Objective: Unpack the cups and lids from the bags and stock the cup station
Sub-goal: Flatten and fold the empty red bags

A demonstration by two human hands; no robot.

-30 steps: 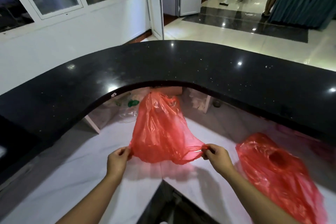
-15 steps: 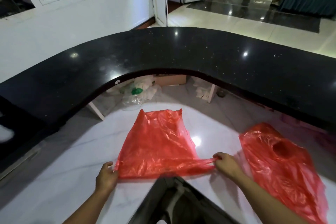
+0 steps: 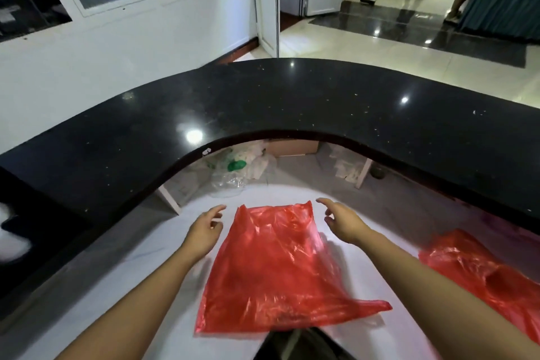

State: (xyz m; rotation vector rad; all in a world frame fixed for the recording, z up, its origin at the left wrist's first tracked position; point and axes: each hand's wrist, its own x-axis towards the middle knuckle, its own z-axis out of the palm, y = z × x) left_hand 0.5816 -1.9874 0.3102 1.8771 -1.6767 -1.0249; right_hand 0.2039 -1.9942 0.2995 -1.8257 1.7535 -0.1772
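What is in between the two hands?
The far end of the flat red bag lies between the left hand and the right hand, on the white counter, in the head view.

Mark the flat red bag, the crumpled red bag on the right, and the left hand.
flat red bag (image 3: pixel 271 272): head view, middle of its flattened body.
crumpled red bag (image 3: pixel 479 278): head view, upper part of the wrinkled plastic.
left hand (image 3: pixel 204 231): head view, back of the hand.
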